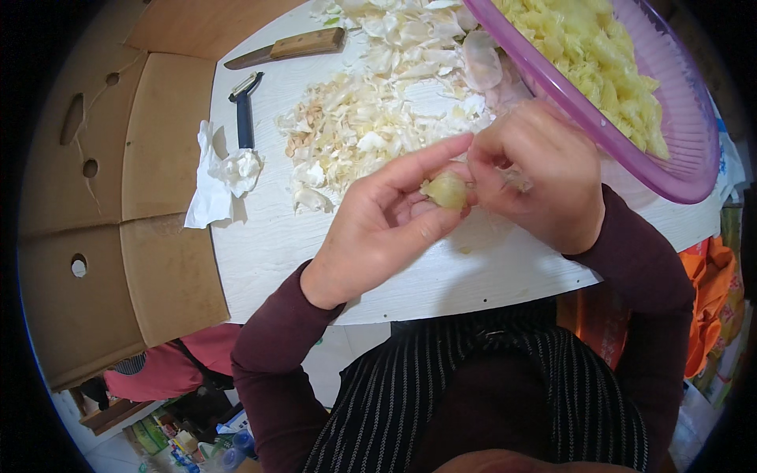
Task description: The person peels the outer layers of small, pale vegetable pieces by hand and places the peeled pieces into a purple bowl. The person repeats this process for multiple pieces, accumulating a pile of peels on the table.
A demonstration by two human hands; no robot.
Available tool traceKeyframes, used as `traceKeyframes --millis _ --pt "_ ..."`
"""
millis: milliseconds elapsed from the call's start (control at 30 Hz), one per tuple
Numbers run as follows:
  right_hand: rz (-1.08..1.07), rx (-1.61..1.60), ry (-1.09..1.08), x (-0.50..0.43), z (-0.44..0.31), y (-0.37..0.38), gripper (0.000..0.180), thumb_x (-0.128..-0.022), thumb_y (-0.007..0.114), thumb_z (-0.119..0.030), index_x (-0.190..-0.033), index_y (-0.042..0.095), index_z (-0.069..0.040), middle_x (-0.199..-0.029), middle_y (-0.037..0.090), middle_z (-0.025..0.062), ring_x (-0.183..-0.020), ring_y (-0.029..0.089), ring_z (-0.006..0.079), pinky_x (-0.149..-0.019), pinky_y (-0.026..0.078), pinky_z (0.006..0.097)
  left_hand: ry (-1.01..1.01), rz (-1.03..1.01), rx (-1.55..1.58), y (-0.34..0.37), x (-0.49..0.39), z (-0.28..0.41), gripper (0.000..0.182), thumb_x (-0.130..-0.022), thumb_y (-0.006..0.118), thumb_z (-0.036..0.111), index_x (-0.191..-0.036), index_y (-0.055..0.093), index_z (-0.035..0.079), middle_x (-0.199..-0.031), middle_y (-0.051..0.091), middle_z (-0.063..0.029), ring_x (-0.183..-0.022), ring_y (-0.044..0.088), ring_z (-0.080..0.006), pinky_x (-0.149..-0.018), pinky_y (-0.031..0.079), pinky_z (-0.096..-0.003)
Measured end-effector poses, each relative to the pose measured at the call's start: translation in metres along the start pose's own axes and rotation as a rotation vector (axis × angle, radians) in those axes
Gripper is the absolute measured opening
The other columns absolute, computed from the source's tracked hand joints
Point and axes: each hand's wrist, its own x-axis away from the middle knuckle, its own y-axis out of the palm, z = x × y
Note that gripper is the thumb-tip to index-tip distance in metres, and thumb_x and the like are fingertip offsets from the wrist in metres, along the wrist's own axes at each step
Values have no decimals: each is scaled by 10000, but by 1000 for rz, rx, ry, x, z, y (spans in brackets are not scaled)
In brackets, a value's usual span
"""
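My left hand (390,224) holds a small piece of pale yellow citrus pulp (447,190), which looks like pomelo, between the thumb and fingers. Close against it, my right hand (538,177) has its fingers curled and their tips pinched at the pulp's right side. A thin translucent scrap of membrane (518,180) shows in the curl of the right hand. Under and beyond both hands, a heap of whitish membrane scraps (355,130) is spread over the white table (266,260). Just past the right hand stands a purple plastic basin (553,86) filled with yellow pulp (591,65).
A wooden-handled knife (307,44) and a dark-handled peeler (244,112) lie at the far left, with crumpled white tissue (222,174) nearby. Cardboard (168,136) borders the table's left side. Orange fabric (707,307) hangs beyond the right corner.
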Motion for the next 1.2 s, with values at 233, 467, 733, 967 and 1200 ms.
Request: traceKeyframes --millis 233,467,733,967,1200 --pt "-151 -17 67 -4 1 -11 95 -753 664 -13 -809 599 -54 -715 555 84 -637 576 268 -600 472 335 18 -33 84 -14 -4 3 573 -911 545 -13 -1443 334 -1 -1258 554 -156 -1093 588 -169 -987 480 -317" --pt "-114 -49 46 1 1 -4 142 -765 678 -57 -890 612 -64 -723 564 63 -655 589 252 -584 441 343 -21 22 -3 -9 -2 6 620 -844 563 -11 -1432 365 -9 -1218 575 -127 -1068 585 -148 -961 466 -287" --pt "-191 -11 -118 6 0 -1 182 -724 714 -78 -864 601 -105 -680 519 28 -590 542 216 -558 418 334 -87 32 -1 -7 -4 8 632 -824 565 -35 -1428 381 -9 -1230 575 -105 -1092 579 -144 -967 452 -272" --pt "-205 -167 171 7 -3 -1 137 -756 667 -23 -859 596 -79 -673 543 53 -594 559 233 -564 436 330 -87 15 65 -7 -4 8 620 -822 544 -28 -1420 385 -20 -1249 581 -134 -1075 586 -161 -985 445 -297" --pt "-282 -340 444 -5 -4 -8 93 -804 639 -54 -887 603 -34 -709 587 75 -628 604 226 -538 453 335 -15 55 346 -18 -5 10 601 -806 516 -23 -1395 399 -56 -1273 558 -189 -1133 565 -210 -1018 438 -317"
